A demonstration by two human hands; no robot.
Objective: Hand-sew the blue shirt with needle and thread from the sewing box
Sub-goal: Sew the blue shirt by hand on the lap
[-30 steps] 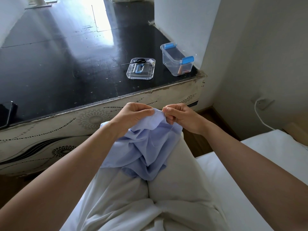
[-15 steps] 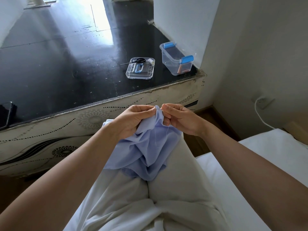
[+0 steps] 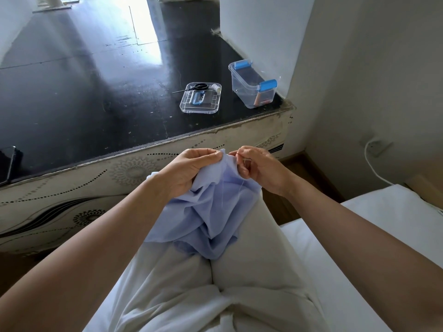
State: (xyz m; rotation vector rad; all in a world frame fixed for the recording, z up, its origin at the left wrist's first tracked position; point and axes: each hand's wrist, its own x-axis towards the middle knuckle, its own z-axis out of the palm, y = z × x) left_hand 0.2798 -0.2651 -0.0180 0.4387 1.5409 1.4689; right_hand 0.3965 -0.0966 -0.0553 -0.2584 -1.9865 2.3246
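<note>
At the left edge of the frame a dark phone [image 3: 6, 164] on the black table [image 3: 72, 92] is cut off, so you see only part of it. Just left of centre, your left hand [image 3: 189, 171] grips the top fold of the blue shirt [image 3: 206, 216], fingers curled round the cloth. The shirt is pale blue and crumpled, bunched between both hands and draped over your lap. Right of the fold, your right hand [image 3: 261, 168] pinches a pale thread [image 3: 241, 190] that trails down across the fabric; the needle is too small to make out. In the upper right, the clear sewing box [image 3: 253, 87] stands on the table, its contents blurred.
</note>
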